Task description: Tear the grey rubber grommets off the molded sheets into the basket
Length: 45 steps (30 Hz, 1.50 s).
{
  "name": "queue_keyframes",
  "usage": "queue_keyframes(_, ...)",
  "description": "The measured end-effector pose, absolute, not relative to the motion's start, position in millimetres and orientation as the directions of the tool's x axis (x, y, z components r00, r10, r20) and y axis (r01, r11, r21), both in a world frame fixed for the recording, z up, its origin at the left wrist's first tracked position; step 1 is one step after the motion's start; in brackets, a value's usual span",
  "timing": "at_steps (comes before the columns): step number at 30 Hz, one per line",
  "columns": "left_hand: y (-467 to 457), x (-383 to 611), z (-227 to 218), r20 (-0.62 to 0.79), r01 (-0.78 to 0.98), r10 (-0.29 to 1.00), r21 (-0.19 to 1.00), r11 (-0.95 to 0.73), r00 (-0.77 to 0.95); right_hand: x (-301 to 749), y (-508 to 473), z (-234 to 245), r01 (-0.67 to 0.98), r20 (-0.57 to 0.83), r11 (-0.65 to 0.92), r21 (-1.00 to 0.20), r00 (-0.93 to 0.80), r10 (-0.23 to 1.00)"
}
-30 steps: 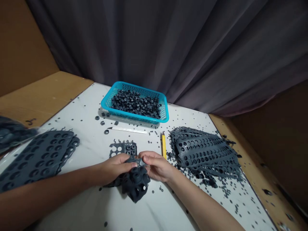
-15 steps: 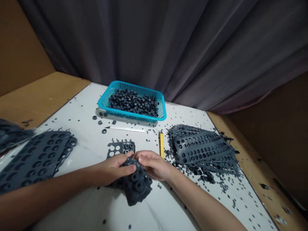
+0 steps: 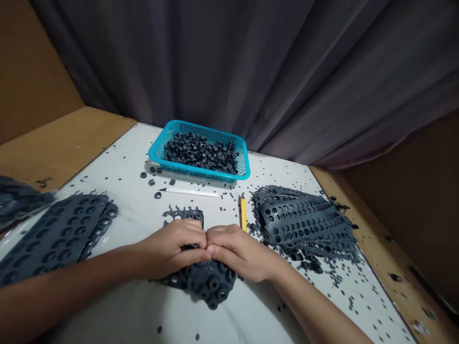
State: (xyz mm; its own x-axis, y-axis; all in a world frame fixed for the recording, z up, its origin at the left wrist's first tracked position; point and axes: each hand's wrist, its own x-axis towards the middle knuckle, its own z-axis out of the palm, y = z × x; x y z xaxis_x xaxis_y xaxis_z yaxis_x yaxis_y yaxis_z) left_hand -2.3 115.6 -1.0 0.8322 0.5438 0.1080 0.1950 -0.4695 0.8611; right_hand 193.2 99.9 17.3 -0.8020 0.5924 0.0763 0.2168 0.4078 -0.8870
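A dark grey rubber sheet [image 3: 208,282] studded with small rings lies on the white table [image 3: 136,315] in front of me. My left hand [image 3: 172,248] and my right hand [image 3: 236,251] both grip its middle, knuckles touching, fingers curled tight over it. The sheet's far end [image 3: 184,216] shows several punched-out holes. Its near end still carries rings.
A blue basket [image 3: 158,153] full of loose dark rings stands at the back. A stack of hole-filled sheets [image 3: 304,222] lies at the right, a stack of ringed sheets [image 3: 53,234] at the left. A yellow pencil [image 3: 243,214] and a white blade [image 3: 190,192] lie between. Small rubber bits litter the table.
The sheet was bunched up and lifted between my hands; now it is pressed flatter on the table, and both hands have closed together over its middle.
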Motion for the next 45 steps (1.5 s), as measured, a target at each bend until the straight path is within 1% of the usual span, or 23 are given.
queue_keyframes(3,116.0,-2.4,0.0,0.104,0.135,0.557,0.919,-0.371,0.824,191.3,95.9,12.3,0.087,0.107,0.247,-0.965,-0.732,0.673)
queue_keyframes(6,112.4,-0.8,-2.0,0.051,0.106,0.654,0.974,-0.198,0.755,184.3,88.6,3.5,-0.056,0.067,0.042,-0.998,-0.604,0.794)
queue_keyframes(8,108.5,1.1,-5.7,-0.024,0.087,0.726,0.995,-0.051,0.688,177.4,83.9,-4.7,-0.178,0.010,-0.098,-0.979,-0.521,0.853)
queue_keyframes(11,103.1,4.7,-14.5,-0.162,0.020,0.762,0.981,0.192,0.627,167.7,79.8,-17.2,-0.338,-0.068,-0.226,-0.914,-0.421,0.905)
queue_keyframes(14,100.8,7.7,-25.7,-0.286,-0.102,0.751,0.900,0.423,0.595,162.7,79.5,-25.0,-0.397,-0.171,-0.312,-0.863,-0.351,0.921)
queue_keyframes(16,101.4,8.6,-31.7,-0.338,-0.176,0.738,0.835,0.521,0.584,161.8,80.0,-26.9,-0.414,-0.224,-0.355,-0.838,-0.332,0.916)
queue_keyframes(19,103.9,7.4,-35.3,-0.386,-0.193,0.705,0.783,0.592,0.595,161.8,80.6,-27.1,-0.449,-0.278,-0.417,-0.790,-0.343,0.897)
queue_keyframes(23,107.1,4.8,-34.3,-0.428,-0.155,0.675,0.765,0.624,0.601,161.7,81.7,-28.9,-0.482,-0.317,-0.486,-0.729,-0.392,0.864)
queue_keyframes(25,108.2,4.4,-34.5,-0.435,-0.127,0.678,0.781,0.612,0.592,162.8,83.4,-30.5,-0.490,-0.308,-0.489,-0.722,-0.405,0.861)
queue_keyframes(26,108.8,4.3,-34.6,-0.426,-0.104,0.685,0.802,0.589,0.591,164.1,84.7,-30.9,-0.478,-0.294,-0.477,-0.737,-0.409,0.864)
queue_keyframes(28,110.5,3.7,-33.4,-0.346,-0.045,0.721,0.885,0.463,0.600,168.3,87.9,-29.3,-0.389,-0.236,-0.420,-0.820,-0.438,0.867)
queue_keyframes(30,112.7,2.4,-28.9,-0.223,0.043,0.743,0.966,0.254,0.631,174.1,91.4,-23.6,-0.216,-0.134,-0.270,-0.938,-0.494,0.859)
queue_keyframes(31,113.8,1.5,-25.3,-0.164,0.090,0.738,0.986,0.139,0.655,177.1,93.1,-19.4,-0.114,-0.071,-0.154,-0.981,-0.530,0.845)
queue_keyframes(32,114.8,0.5,-21.2,-0.122,0.139,0.724,0.990,0.037,0.679,179.9,94.5,-14.8,-0.018,-0.010,-0.025,-1.000,-0.570,0.822)
queue_keyframes(33,115.6,-0.4,-17.0,-0.095,0.183,0.711,0.982,-0.048,0.696,182.4,95.8,-10.0,0.063,0.045,0.105,-0.992,-0.612,0.789)
queue_keyframes(35,116.2,-1.8,-9.8,-0.040,0.244,0.694,0.949,-0.199,0.719,185.9,97.8,-1.5,0.177,0.119,0.328,-0.928,-0.694,0.710)
queue_keyframes(36,115.8,-2.1,-7.3,-0.010,0.269,0.692,0.925,-0.268,0.722,187.0,98.7,1.5,0.214,0.137,0.412,-0.886,-0.728,0.672)
queue_keyframes(38,114.2,-2.1,-4.8,0.046,0.320,0.698,0.865,-0.385,0.715,188.4,100.2,4.9,0.263,0.156,0.530,-0.806,-0.770,0.619)
queue_keyframes(41,110.4,-1.2,-5.3,0.103,0.394,0.711,0.773,-0.497,0.696,190.0,101.9,4.7,0.310,0.162,0.606,-0.733,-0.785,0.598)
queue_keyframes(45,106.7,-0.1,-8.5,0.132,0.434,0.721,0.720,-0.542,0.680,190.7,101.8,1.0,0.341,0.169,0.618,-0.708,-0.768,0.617)
